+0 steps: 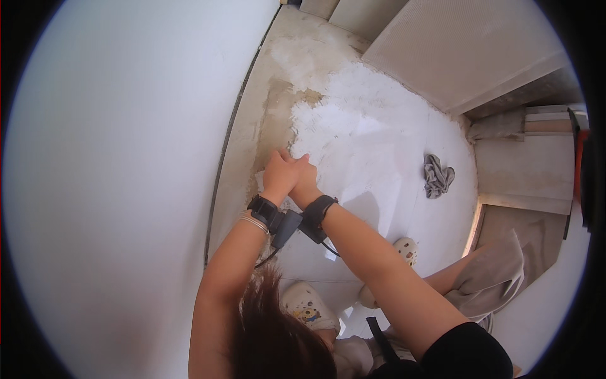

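Observation:
My left hand (279,175) and my right hand (305,181) are pressed together low over the floor. Fingers on both are curled closed, and whatever they grip, if anything, is hidden beneath them. Under and ahead of them the floor (372,148) changes from a smooth white surface to a rough strip of beige-brown residue (274,117) with a ragged border. Each wrist wears a black strap with a dark box and a cable; the left wrist also has thin light bands.
A crumpled grey cloth (437,176) lies on the floor to the right. The white wall (126,164) rises close on the left, with a dark gap at its foot. Large beige panels (467,50) lean at the back right. My pale clogs (308,304) stand near the bottom.

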Demonstrator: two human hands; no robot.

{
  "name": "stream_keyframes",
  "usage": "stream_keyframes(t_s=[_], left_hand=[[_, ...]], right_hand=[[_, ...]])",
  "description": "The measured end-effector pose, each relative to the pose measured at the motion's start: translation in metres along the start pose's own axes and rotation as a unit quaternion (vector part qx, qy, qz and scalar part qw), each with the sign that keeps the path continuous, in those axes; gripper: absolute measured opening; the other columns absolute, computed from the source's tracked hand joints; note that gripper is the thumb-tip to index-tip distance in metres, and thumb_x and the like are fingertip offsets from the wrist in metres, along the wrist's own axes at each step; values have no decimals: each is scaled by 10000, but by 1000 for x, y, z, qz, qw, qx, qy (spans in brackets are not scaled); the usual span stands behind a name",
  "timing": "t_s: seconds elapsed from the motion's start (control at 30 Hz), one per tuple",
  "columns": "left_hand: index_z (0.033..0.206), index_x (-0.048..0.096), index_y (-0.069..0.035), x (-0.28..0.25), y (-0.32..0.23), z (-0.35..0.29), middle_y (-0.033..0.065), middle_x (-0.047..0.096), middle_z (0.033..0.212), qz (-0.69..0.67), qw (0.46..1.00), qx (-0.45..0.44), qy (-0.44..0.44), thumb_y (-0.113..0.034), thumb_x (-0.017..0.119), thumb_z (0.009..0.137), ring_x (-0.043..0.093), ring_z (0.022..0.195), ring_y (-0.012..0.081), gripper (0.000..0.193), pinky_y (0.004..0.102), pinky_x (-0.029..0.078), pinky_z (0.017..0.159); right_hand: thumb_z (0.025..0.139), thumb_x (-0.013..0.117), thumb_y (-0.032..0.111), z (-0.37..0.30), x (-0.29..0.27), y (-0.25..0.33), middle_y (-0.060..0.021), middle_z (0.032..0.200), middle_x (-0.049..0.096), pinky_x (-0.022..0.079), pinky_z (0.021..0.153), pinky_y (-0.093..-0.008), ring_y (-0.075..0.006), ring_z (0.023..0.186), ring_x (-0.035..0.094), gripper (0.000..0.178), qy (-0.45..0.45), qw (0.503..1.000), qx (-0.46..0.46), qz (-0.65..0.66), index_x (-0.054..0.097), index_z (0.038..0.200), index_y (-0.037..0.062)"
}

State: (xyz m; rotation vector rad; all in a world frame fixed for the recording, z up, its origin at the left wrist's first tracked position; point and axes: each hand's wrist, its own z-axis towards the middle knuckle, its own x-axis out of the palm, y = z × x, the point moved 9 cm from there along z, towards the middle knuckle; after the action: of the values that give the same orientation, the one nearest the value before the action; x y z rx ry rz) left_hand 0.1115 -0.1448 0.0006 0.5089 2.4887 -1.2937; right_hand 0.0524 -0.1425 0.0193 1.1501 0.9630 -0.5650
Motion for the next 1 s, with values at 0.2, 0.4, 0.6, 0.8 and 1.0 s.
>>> stream_keyframes(t_s=[0.2, 0.4, 0.6, 0.8, 1.0], left_hand=[[984, 371, 70, 25, 13, -37, 263, 505, 923, 33, 999, -33, 10, -441, 591, 629, 509, 883, 347, 660, 368, 397, 753], [935, 395, 45, 1, -1, 6, 245, 532, 841, 4, 999, 0, -53, -436, 586, 632, 527, 801, 358, 600, 379, 416, 695], [872, 417, 53, 27, 23, -35, 224, 530, 835, -20, 999, -9, -42, -405, 611, 633, 533, 783, 316, 552, 349, 412, 689], [960, 391, 75, 3, 2, 6, 257, 518, 894, -45, 999, 0, -23, -425, 588, 640, 510, 850, 368, 625, 384, 401, 730], [999, 365, 94, 28, 15, -15, 266, 514, 896, -23, 1000, -15, 14, -440, 563, 653, 505, 871, 368, 667, 377, 398, 744]], right_hand=[[678, 496, 277, -42, 0, -7, -66, 651, 572, 414, 464, -345, -228, 596, 571, 461, 188, 969, 153, -52, 407, 1097, 107], [702, 472, 331, 11, 19, -16, -97, 726, 578, 418, 493, -385, -277, 648, 560, 422, 141, 980, 134, -40, 427, 1077, 141], [722, 452, 376, -48, 40, -32, -124, 788, 584, 422, 518, -418, -318, 692, 552, 395, 88, 992, 76, 44, 444, 1059, 170], [695, 569, 299, 2, 25, -19, -134, 751, 567, 431, 566, -379, -279, 666, 541, 456, 137, 982, 104, -85, 438, 1111, 168], [698, 564, 296, -26, 2, -8, -128, 747, 565, 430, 557, -374, -275, 659, 537, 435, 118, 989, 33, -78, 448, 1096, 164]])
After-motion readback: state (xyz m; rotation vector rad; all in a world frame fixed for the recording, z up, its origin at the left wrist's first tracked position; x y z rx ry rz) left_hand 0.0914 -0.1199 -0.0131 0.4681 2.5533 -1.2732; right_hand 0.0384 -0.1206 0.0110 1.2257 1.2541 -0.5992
